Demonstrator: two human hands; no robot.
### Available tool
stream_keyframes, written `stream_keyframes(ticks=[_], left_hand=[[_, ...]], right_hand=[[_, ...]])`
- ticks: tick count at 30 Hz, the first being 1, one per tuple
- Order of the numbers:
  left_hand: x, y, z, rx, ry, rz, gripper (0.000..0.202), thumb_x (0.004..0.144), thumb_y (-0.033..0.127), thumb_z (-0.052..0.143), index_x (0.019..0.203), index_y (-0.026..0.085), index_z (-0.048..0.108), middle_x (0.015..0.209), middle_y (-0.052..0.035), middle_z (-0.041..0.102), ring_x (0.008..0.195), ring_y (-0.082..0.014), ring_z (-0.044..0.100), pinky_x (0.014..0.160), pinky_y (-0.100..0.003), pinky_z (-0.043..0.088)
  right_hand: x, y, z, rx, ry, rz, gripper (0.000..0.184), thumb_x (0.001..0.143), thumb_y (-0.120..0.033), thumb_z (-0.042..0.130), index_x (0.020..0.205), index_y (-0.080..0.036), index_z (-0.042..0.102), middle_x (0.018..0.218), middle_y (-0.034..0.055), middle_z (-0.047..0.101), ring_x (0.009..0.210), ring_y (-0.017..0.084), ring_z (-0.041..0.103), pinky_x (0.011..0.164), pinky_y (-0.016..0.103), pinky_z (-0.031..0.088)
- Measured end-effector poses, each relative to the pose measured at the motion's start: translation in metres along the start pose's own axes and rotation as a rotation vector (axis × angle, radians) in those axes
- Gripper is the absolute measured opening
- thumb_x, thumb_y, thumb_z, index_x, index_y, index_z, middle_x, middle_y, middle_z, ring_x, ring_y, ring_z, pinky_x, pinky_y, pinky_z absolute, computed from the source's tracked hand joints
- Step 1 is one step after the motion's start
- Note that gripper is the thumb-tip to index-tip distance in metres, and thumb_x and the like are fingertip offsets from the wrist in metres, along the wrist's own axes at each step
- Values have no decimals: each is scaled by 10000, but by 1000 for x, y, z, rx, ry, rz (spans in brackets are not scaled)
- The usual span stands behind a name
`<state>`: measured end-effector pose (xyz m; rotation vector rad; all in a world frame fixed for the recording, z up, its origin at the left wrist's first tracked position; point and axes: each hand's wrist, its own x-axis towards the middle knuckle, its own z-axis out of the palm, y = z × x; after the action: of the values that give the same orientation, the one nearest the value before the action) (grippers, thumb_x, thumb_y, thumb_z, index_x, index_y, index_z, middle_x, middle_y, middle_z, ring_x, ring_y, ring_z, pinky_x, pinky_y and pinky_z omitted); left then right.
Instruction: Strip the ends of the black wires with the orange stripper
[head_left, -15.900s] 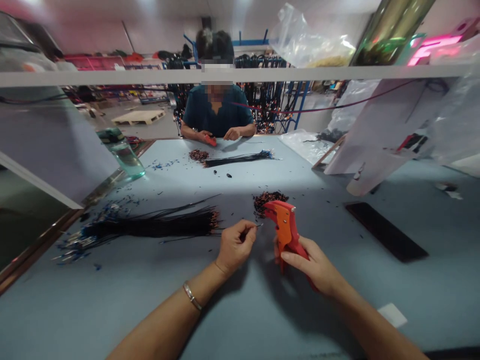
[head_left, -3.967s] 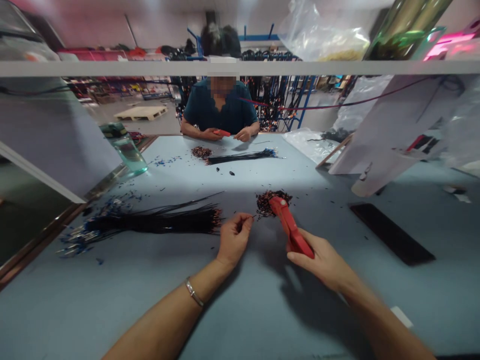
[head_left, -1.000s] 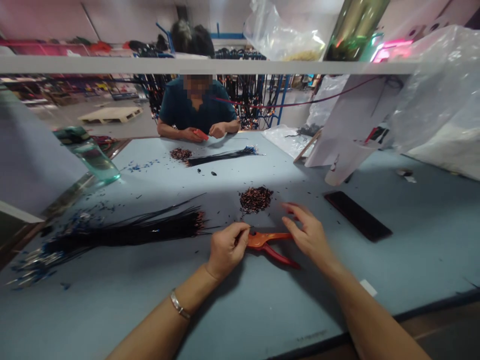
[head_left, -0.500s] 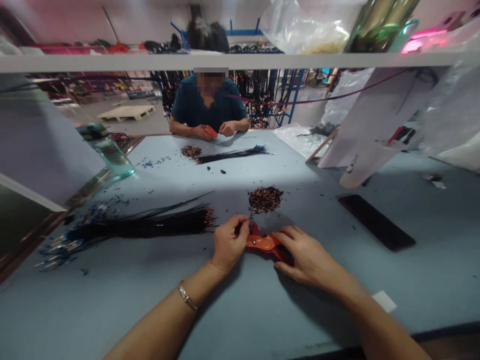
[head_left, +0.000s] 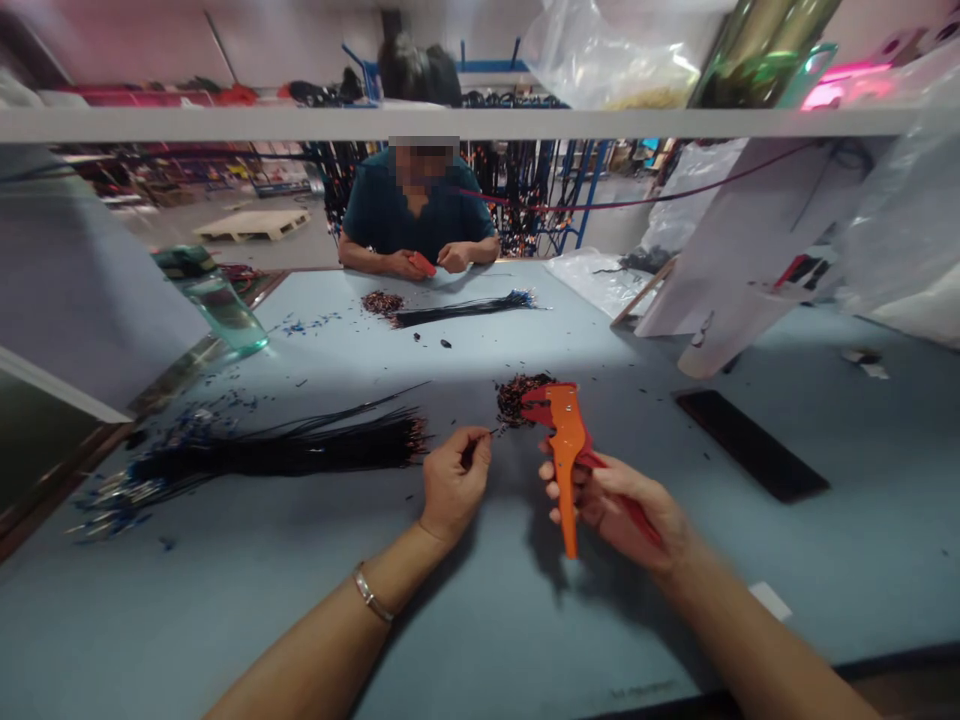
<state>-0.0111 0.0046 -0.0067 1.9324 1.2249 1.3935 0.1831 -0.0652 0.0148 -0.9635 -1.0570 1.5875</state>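
Observation:
My right hand (head_left: 626, 500) is closed around an orange and red wire stripper (head_left: 568, 440), its head turned up and away from me. Between thumb and finger, my left hand (head_left: 456, 478) pinches a thin black wire (head_left: 493, 431), of which only a short end shows. To its left lies a bundle of black wires (head_left: 300, 447), bare copper ends toward the hand and blue-and-silver terminals at the far left. Beyond the stripper's jaws sits a pile of short cut wire ends (head_left: 517, 398), partly covered by the tool.
A phone (head_left: 750, 443) lies at the right, a white cup (head_left: 731, 325) behind it. At the left edge stands a green bottle (head_left: 221, 300). Across the table a person (head_left: 420, 215) holds a red tool near another wire bundle (head_left: 465, 308). A shelf (head_left: 480, 124) spans overhead.
The wire stripper has come away from my left hand, moving right and swinging upright in my right hand. My left hand has barely shifted and still pinches the wire.

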Motion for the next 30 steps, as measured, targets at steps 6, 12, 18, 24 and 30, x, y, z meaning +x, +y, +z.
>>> stream_keyframes(ticks=[6, 12, 18, 24, 30], left_hand=[[0, 3, -1, -12, -20, 9, 166, 838, 228, 517, 777, 147, 649, 627, 13, 636, 538, -82, 536, 532, -166, 421], [-3, 2, 0, -13, -85, 23, 178, 844, 238, 507, 799, 142, 650, 620, 14, 615, 523, -79, 509, 528, -169, 404], [-4, 4, 0, -36, -124, 27, 179, 840, 232, 505, 775, 136, 641, 597, 20, 585, 523, -77, 480, 527, -166, 386], [-3, 7, 0, -57, -182, 10, 190, 831, 230, 501, 785, 129, 656, 608, 11, 594, 520, -77, 474, 523, -165, 375], [-2, 8, 1, -141, -191, -51, 195, 800, 261, 526, 733, 129, 653, 580, 11, 577, 520, -85, 470, 519, -168, 375]], right_hand=[[2, 10, 10, 206, -56, 55, 499, 704, -248, 527, 1202, -245, 491, 1115, 111, 631, 923, 252, 650, 808, 475, 513], [-3, 9, 16, 261, -125, 106, 501, 719, -281, 557, 1207, -262, 446, 961, 71, 641, 848, 239, 655, 762, 455, 508], [-1, 9, 15, 273, -74, 117, 426, 615, -198, 630, 1040, -180, 608, 883, 56, 627, 770, 194, 627, 779, 366, 497], [0, 16, 14, 251, -48, 104, 467, 590, -91, 599, 1040, -214, 585, 949, 41, 625, 865, 209, 639, 776, 362, 494], [-1, 6, 15, -354, 56, -117, 305, 739, -229, 581, 1040, -191, 550, 909, 55, 616, 803, 212, 615, 770, 378, 482]])
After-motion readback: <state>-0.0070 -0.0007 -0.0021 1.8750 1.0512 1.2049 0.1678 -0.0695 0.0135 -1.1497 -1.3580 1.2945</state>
